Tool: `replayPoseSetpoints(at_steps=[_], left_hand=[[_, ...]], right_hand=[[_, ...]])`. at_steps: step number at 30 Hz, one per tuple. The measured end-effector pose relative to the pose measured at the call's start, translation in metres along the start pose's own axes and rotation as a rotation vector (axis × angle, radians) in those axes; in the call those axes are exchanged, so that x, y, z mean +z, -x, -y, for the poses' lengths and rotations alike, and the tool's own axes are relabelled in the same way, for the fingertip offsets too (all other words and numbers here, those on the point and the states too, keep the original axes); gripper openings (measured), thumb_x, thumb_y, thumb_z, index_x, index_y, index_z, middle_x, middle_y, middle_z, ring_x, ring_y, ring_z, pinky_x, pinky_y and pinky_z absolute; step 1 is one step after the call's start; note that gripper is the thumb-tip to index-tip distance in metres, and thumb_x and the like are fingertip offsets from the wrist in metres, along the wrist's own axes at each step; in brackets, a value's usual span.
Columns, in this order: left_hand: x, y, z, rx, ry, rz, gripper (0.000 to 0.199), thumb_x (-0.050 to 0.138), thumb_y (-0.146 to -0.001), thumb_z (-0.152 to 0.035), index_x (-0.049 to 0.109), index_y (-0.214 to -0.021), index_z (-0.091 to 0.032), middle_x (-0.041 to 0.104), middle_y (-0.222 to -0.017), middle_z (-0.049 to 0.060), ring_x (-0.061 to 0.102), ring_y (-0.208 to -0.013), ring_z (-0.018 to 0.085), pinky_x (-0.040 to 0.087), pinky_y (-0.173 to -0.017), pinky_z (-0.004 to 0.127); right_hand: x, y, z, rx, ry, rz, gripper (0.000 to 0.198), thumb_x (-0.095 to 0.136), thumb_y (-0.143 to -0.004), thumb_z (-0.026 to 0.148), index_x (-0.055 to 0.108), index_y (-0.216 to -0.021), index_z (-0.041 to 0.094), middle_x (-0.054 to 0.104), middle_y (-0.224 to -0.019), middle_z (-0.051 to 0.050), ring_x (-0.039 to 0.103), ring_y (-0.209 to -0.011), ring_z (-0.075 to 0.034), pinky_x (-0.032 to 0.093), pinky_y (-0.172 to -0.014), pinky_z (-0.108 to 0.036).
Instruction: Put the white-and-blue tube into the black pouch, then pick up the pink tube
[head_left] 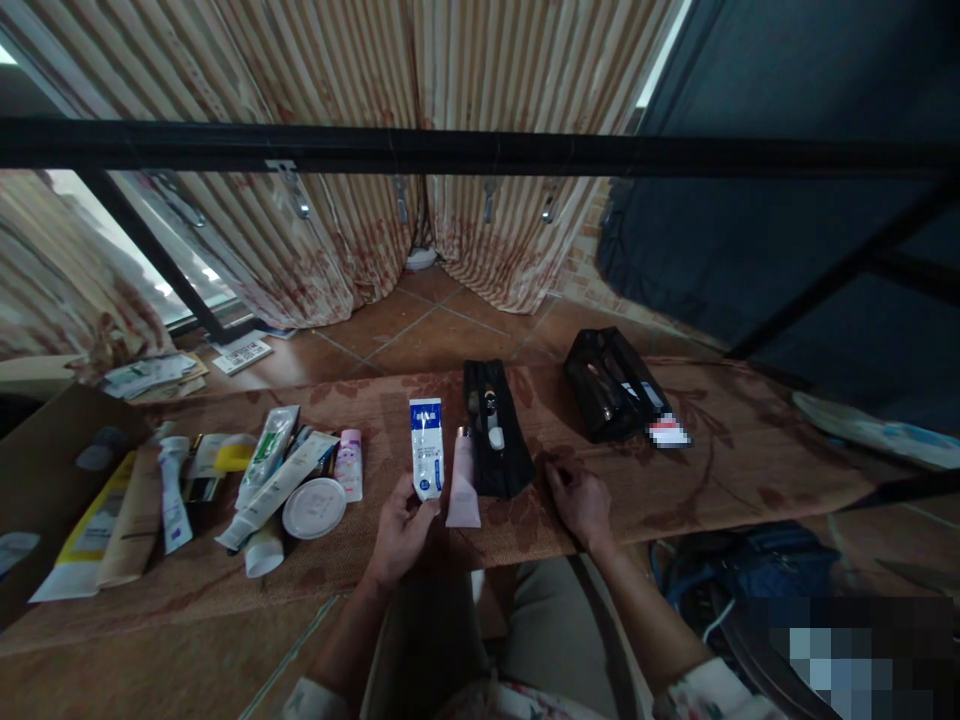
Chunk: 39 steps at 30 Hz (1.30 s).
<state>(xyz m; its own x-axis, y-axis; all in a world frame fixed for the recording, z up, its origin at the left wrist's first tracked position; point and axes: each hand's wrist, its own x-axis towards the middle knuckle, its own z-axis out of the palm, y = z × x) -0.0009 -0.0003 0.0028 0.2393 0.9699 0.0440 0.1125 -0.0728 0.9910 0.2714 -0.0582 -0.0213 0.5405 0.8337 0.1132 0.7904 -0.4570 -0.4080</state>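
My left hand (401, 535) grips the lower end of a white tube with a blue label (427, 447), held upright above the patterned brown cloth (720, 450). A pale pink tube (463, 483) lies just right of it on the cloth. Next to that sits an open black pouch (495, 430) with small items inside. My right hand (579, 503) rests on the cloth beside the pouch's right edge, fingers curled and holding nothing.
A heap of tubes (274, 470) and a round white lid (313, 508) lies at the left. A second black pouch (613, 385) sits at the right. A black metal bar (480, 150) crosses overhead; curtains (337, 250) hang behind.
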Motion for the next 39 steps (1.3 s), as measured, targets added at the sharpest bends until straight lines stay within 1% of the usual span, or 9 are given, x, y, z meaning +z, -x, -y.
replayPoseSetpoints(at_steps=[5,8,13,17,22,33,39], left_hand=[[-0.0006,0.0001,-0.0001,0.011,-0.037,0.006,0.011,0.058,-0.076,-0.023,0.058,-0.085,-0.017,0.061,-0.078,0.000,0.056,-0.075,0.014,0.044,-0.069,0.024],[-0.0002,0.0000,0.0020,0.011,-0.016,0.014,0.012,0.059,-0.076,-0.024,0.059,-0.087,-0.018,0.061,-0.080,0.001,0.056,-0.077,0.015,0.045,-0.070,0.025],[0.0003,-0.0002,0.0015,-0.012,-0.004,0.014,0.014,0.059,-0.076,-0.025,0.058,-0.088,-0.018,0.061,-0.080,0.001,0.057,-0.077,0.015,0.046,-0.070,0.025],[0.0004,0.0001,-0.0012,-0.004,0.000,0.016,0.012,0.059,-0.077,-0.026,0.059,-0.086,-0.018,0.061,-0.080,0.001,0.056,-0.076,0.015,0.046,-0.069,0.025],[0.0005,0.0004,-0.0013,-0.024,0.028,0.017,0.012,0.059,-0.075,-0.024,0.059,-0.086,-0.018,0.062,-0.079,0.000,0.057,-0.076,0.015,0.046,-0.069,0.024],[0.0009,0.0001,-0.0021,-0.057,0.085,-0.008,0.018,0.060,-0.071,-0.020,0.060,-0.089,-0.018,0.064,-0.082,0.000,0.059,-0.078,0.015,0.047,-0.070,0.024],[-0.0001,0.0002,0.0012,-0.074,0.046,0.015,0.014,0.059,-0.072,-0.020,0.057,-0.085,-0.017,0.061,-0.077,-0.001,0.057,-0.072,0.013,0.046,-0.067,0.023]], right_hand=[[0.0016,0.0005,-0.0017,-0.004,0.005,-0.006,0.035,0.044,-0.090,0.046,0.071,-0.097,0.023,0.072,-0.087,-0.006,0.065,-0.078,-0.019,0.036,-0.062,-0.025],[0.0017,0.0000,-0.0014,-0.004,0.014,-0.008,0.036,0.044,-0.090,0.046,0.071,-0.096,0.023,0.072,-0.089,-0.006,0.065,-0.077,-0.019,0.036,-0.062,-0.025],[-0.0011,0.0000,0.0008,0.016,0.017,0.007,0.036,0.044,-0.089,0.047,0.071,-0.096,0.024,0.072,-0.084,-0.006,0.065,-0.076,-0.019,0.036,-0.060,-0.025],[-0.0021,0.0004,0.0013,-0.008,-0.005,0.004,0.036,0.044,-0.090,0.046,0.071,-0.098,0.024,0.072,-0.088,-0.006,0.065,-0.078,-0.019,0.036,-0.061,-0.025],[0.0001,-0.0003,0.0002,0.003,0.016,-0.008,0.037,0.044,-0.090,0.047,0.071,-0.093,0.022,0.071,-0.085,-0.007,0.064,-0.073,-0.019,0.034,-0.059,-0.025],[-0.0004,0.0003,0.0007,0.009,-0.004,-0.008,0.036,0.044,-0.089,0.047,0.071,-0.093,0.023,0.072,-0.089,-0.006,0.065,-0.079,-0.019,0.035,-0.062,-0.025],[0.0023,-0.0001,-0.0020,-0.003,0.001,-0.010,0.036,0.045,-0.089,0.048,0.071,-0.093,0.022,0.072,-0.086,-0.005,0.065,-0.076,-0.019,0.034,-0.061,-0.025]])
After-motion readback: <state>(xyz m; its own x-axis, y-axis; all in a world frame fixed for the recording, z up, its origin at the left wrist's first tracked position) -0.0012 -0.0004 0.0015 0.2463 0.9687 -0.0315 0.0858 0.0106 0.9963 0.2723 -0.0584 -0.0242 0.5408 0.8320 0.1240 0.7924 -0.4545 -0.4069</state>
